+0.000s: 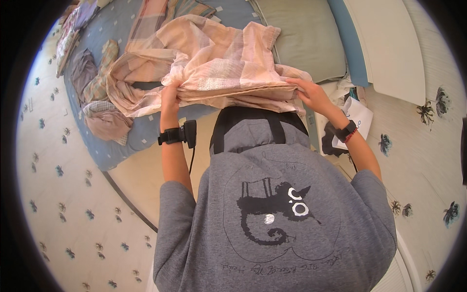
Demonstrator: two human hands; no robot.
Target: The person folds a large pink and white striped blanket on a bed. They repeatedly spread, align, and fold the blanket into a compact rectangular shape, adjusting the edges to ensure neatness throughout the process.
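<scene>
A pink-and-cream checked cloth garment (219,58) lies spread over the near part of the bed, its front edge drawn out between my hands. My left hand (170,95) grips bunched fabric near the middle of that edge. My right hand (313,95) holds the edge farther right, thumb and fingers on the layered cloth. Between the two hands the seam runs nearly straight. To the left of my left hand a loose loop of the same fabric curls over the blue sheet. Each wrist wears a black band.
The bed has a blue sheet (146,144) with small white squares. Crumpled clothes (109,122) lie at its left edge, folded cloth (147,22) at the back. A green pillow (306,40) sits at right, beside a white headboard (386,47). A white paper bag (359,118) stands near my right forearm.
</scene>
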